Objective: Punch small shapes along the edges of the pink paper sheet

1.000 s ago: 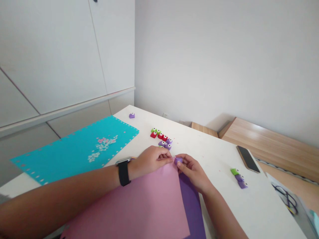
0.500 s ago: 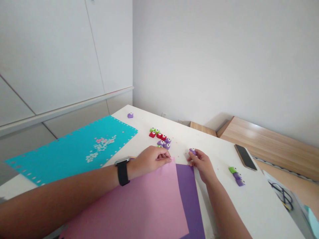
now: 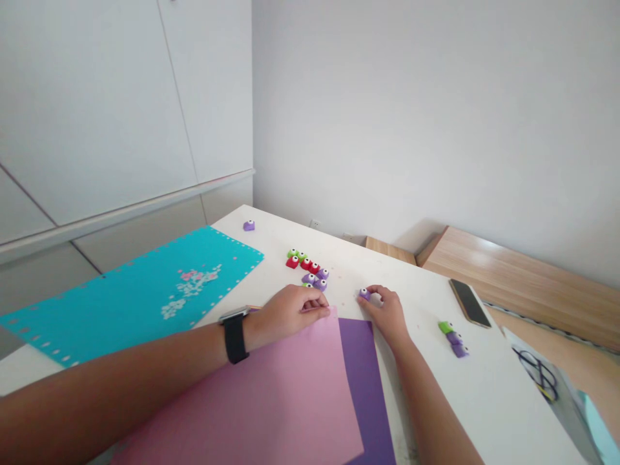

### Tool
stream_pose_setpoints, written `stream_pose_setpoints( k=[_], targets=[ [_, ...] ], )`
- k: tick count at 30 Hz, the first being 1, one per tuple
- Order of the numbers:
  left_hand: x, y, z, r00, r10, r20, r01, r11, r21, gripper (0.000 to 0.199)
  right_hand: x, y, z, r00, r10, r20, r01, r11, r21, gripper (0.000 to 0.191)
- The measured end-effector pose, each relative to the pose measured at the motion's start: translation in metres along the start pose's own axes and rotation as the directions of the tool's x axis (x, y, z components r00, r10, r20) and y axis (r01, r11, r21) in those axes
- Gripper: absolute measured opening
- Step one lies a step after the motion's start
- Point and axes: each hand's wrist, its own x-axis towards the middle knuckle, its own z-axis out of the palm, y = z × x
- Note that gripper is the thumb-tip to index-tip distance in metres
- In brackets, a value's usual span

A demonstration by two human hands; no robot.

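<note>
My left hand [image 3: 295, 310], with a black-strapped watch on the wrist, pinches the far edge of a pink sheet of paper [image 3: 271, 394] between thumb and fingers. Beneath it a purple sheet [image 3: 363, 368] sticks out on the right. Just beyond the papers, my right hand [image 3: 386, 313] has its thumb and forefinger closed around a small purple paper punch [image 3: 364, 294] with a round white button, at the table surface. Several similar punches in red [image 3: 292, 261], green [image 3: 301, 256] and purple [image 3: 320, 284] stand in a cluster beyond my left hand.
A turquoise sheet [image 3: 130, 297] with punched edges and small paper flowers [image 3: 191, 284] lies left. One purple punch [image 3: 248, 225] stands near the far corner. On the right are a green punch [image 3: 445, 327], two purple ones [image 3: 457, 344], a phone [image 3: 469, 302] and dark-handled scissors [image 3: 540, 374].
My right hand has shifted slightly left with the purple punch, and its fingers now curve round the punch more openly. My left hand stays on the pink paper's edge. The view has shifted slightly.
</note>
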Motion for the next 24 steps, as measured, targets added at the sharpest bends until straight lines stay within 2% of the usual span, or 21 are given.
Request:
stream_pose_setpoints(
  k=[4, 7, 10, 11, 13, 15, 17, 22, 24],
  targets=[
    [0.001, 0.000, 0.000, 1.000, -0.008, 0.000, 0.008, 1.000, 0.001, 0.027, 0.004, 0.003, -0.002, 0.998, -0.061, 0.018, 0.062, 0.997, -0.045, 0.040],
    [0.001, 0.000, 0.000, 1.000, -0.014, 0.009, 0.014, 1.000, 0.005, 0.029, 0.011, 0.013, -0.025, 0.996, -0.056, -0.071, 0.052, 0.997, -0.050, 0.049],
    [0.001, 0.001, 0.000, 1.000, -0.019, 0.021, 0.019, 1.000, 0.000, 0.031, 0.012, 0.041, -0.068, 0.958, 0.019, -0.285, -0.073, 0.981, -0.182, 0.051],
    [0.002, 0.001, 0.000, 0.999, -0.019, 0.027, 0.020, 1.000, -0.006, 0.031, 0.011, 0.053, -0.084, 0.942, 0.042, -0.333, -0.138, 0.953, -0.271, 0.049],
    [0.002, 0.001, 0.001, 0.999, -0.019, 0.036, 0.020, 1.000, -0.019, 0.032, 0.004, 0.079, -0.113, 0.915, 0.151, -0.374, -0.319, 0.840, -0.439, 0.048],
    [0.002, 0.001, 0.001, 0.999, -0.017, 0.047, 0.018, 0.999, -0.027, 0.032, -0.004, 0.100, -0.134, 0.891, 0.321, -0.321, -0.449, 0.720, -0.529, 0.050],
    [0.002, 0.001, 0.002, 0.998, -0.016, 0.059, 0.017, 0.999, -0.030, 0.031, -0.010, 0.114, -0.144, 0.859, 0.440, -0.263, -0.507, 0.652, -0.564, 0.053],
    [0.002, 0.001, 0.001, 0.996, -0.022, 0.082, 0.022, 1.000, -0.002, 0.031, -0.014, 0.121, -0.145, 0.757, 0.631, -0.168, -0.587, 0.544, -0.599, 0.064],
    [0.002, 0.001, 0.001, 0.996, -0.021, 0.089, 0.020, 1.000, 0.014, 0.032, -0.014, 0.120, -0.143, 0.747, 0.653, -0.126, -0.578, 0.544, -0.608, 0.059]
  ],
)
